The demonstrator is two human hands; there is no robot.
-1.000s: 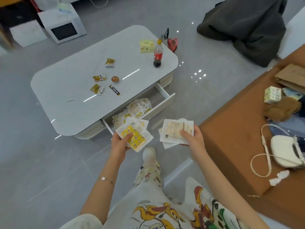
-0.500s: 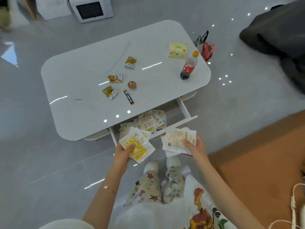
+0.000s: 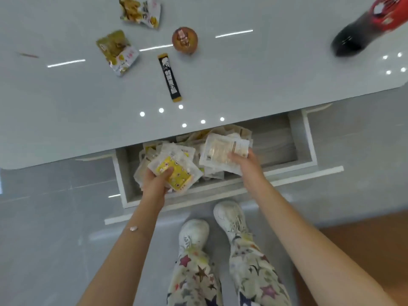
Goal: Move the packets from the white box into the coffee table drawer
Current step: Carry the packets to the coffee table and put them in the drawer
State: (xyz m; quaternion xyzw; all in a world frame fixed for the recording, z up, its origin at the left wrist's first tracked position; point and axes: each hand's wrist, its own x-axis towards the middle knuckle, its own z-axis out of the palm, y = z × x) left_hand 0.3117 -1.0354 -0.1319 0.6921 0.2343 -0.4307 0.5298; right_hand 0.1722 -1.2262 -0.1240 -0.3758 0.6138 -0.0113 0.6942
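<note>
In the left hand point(image 3: 155, 184) yellow packets point(image 3: 176, 174) are being gripped, in the right hand point(image 3: 247, 164) pale packets point(image 3: 220, 151); both are being held over the open drawer point(image 3: 308, 138), near its front edge, evidently for release onto the pile point(image 3: 231, 131) lying inside.

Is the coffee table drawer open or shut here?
Open. The white drawer is pulled out from under the glossy white tabletop, exposing a heap of pale packets inside.

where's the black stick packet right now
Head view, left of centre: the black stick packet lies on the coffee table, right of a yellow snack packet and nearer the person than a round brown sweet.
</note>
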